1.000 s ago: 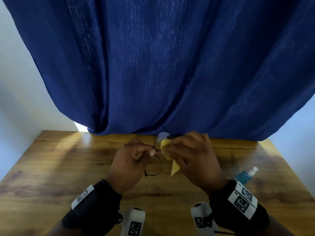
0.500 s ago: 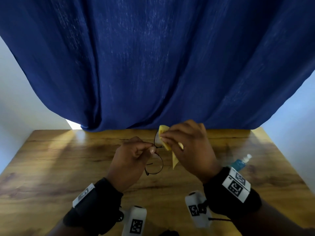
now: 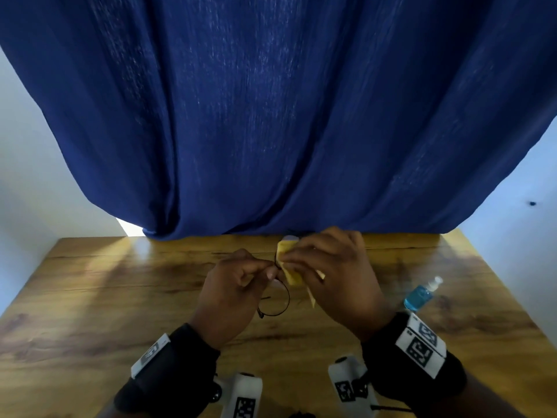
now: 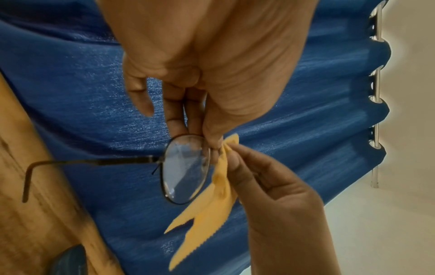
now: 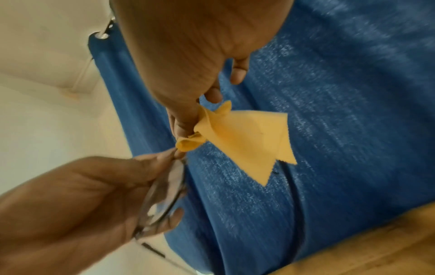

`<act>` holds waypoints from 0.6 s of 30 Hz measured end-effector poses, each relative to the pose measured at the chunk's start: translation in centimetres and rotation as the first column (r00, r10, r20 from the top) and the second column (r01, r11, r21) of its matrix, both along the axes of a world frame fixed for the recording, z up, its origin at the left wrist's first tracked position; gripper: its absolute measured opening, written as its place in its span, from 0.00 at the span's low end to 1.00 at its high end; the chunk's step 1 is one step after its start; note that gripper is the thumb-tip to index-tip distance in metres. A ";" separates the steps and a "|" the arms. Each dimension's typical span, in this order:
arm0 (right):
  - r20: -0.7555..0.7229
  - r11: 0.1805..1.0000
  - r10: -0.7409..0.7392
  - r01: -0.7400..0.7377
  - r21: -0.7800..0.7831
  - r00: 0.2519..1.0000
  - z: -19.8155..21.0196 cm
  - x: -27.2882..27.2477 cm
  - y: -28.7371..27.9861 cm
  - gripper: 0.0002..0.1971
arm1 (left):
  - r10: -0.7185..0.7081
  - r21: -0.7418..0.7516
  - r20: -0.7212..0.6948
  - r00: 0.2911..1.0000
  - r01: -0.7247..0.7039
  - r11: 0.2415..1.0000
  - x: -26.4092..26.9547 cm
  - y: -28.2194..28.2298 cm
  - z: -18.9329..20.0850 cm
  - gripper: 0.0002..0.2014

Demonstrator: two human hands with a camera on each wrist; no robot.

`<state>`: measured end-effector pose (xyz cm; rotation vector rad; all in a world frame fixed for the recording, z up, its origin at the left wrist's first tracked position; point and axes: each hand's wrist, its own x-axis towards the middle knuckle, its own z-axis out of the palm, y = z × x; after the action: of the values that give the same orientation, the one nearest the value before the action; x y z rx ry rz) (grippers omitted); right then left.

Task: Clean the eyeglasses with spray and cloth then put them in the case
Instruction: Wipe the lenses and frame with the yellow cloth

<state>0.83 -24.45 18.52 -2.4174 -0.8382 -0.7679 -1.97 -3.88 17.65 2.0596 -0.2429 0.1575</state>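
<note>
Dark blue curtain (image 3: 271, 116) hangs behind a wooden table (image 3: 90, 297), where a spray bottle (image 3: 420, 295) stands at the right. Above the tabletop, the left hand (image 3: 232, 294) pinches the eyeglasses (image 4: 186, 167) at the bridge. The right hand (image 3: 337, 273) pinches a yellow cloth (image 5: 247, 137) over the other lens.

Two hands are up over the table: one left hand (image 3: 232, 292) at about 7 o'clock and one right hand (image 3: 337, 277) at about 5 o'clock. Between them I count one pair of eyeglasses (image 4: 186, 168) and one yellow cloth (image 5: 247, 141). One blue spray bottle (image 3: 420, 295) stands at 4 o'clock, on the one wooden table (image 3: 90, 297), with one blue curtain (image 3: 271, 116) hanging at 12 o'clock
</note>
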 end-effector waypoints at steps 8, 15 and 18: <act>-0.042 1.000 -0.005 0.004 -0.026 0.999 0.6 -0.6 2.7 0.07 | 0.023 -0.019 0.044 0.999 -0.022 1.000 -0.5 0.7 0.2 0.07; -0.065 0.978 -0.151 0.159 0.133 0.986 1.7 0.8 1.9 0.07 | -0.003 0.019 0.037 0.999 0.003 1.000 -0.9 1.6 0.5 0.09; -0.061 0.997 -0.072 0.073 0.024 0.996 1.4 -0.4 3.1 0.07 | 0.011 0.006 0.057 0.998 -0.011 1.000 -0.6 1.7 0.8 0.08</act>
<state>0.42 -21.33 19.90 -2.4461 -0.7163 -0.7252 -2.59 -2.18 18.47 2.0649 -0.2674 0.2227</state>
